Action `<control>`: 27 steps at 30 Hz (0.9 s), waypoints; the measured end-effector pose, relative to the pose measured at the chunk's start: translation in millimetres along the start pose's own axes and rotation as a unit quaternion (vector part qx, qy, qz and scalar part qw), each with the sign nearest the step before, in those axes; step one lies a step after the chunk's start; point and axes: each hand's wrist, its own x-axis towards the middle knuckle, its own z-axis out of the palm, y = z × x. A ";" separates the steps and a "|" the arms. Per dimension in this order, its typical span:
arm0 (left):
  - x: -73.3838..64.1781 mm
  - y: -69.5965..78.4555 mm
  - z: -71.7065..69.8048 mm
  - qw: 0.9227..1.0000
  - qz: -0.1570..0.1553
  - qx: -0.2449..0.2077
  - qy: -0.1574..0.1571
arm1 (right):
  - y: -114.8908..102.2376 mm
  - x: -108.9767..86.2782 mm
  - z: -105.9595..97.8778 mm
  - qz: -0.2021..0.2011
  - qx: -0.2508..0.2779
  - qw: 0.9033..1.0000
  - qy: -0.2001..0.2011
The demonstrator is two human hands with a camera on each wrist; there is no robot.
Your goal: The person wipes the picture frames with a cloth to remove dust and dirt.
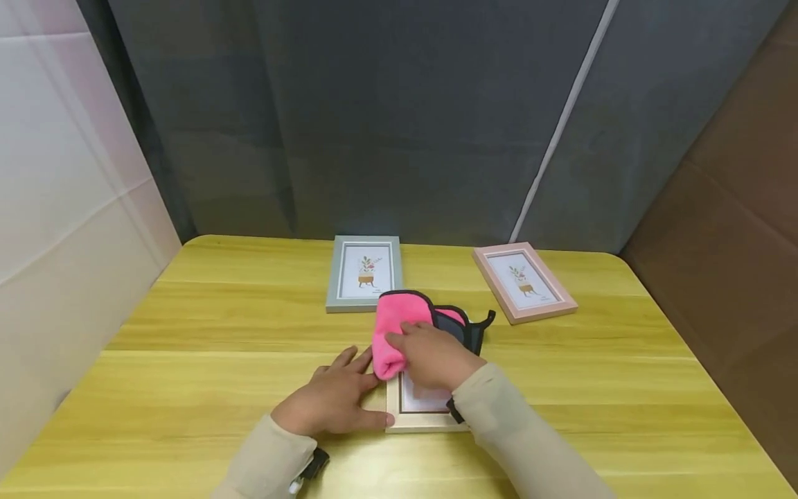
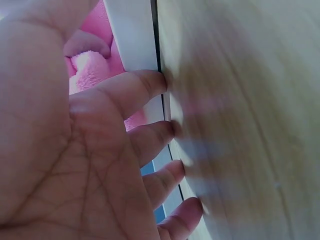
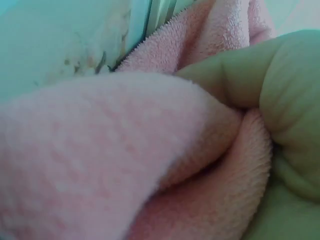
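Note:
A cream picture frame (image 1: 427, 422) lies flat near the front of the table, its upper part covered. Over it is a fluffy pink cloth (image 1: 399, 326) with dark edging and a dark grey side, folded and bunched. My right hand (image 1: 436, 357) grips this cloth from above; in the right wrist view the pink folds (image 3: 100, 145) bulge out beside the thumb and fingers. Beside the frame's left edge is my left hand (image 1: 339, 396), thumb at the lower left corner. In the left wrist view its fingers (image 2: 145, 85) stretch out with tips at the tabletop.
A grey-blue picture frame (image 1: 332, 277) with a potted-plant print lies behind the cloth. To the back right, a pink picture frame (image 1: 544, 312) lies at an angle. The yellow wooden table (image 1: 218, 326) meets a dark curtain at the back, with fabric walls on both sides.

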 end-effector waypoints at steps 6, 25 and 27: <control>1.0 0.9 2.1 1.000 0.009 -0.004 0.006 | 0.0 -34.1 -2.7 -0.094 0.017 0.995 0.015; 0.4 0.6 -0.7 1.000 -0.001 -0.005 -0.003 | 3.8 -9.4 -4.6 -0.023 0.074 0.997 -0.001; 1.1 0.5 -1.6 1.000 0.002 -0.003 0.004 | 0.8 -21.9 -6.3 -0.067 0.062 0.996 0.000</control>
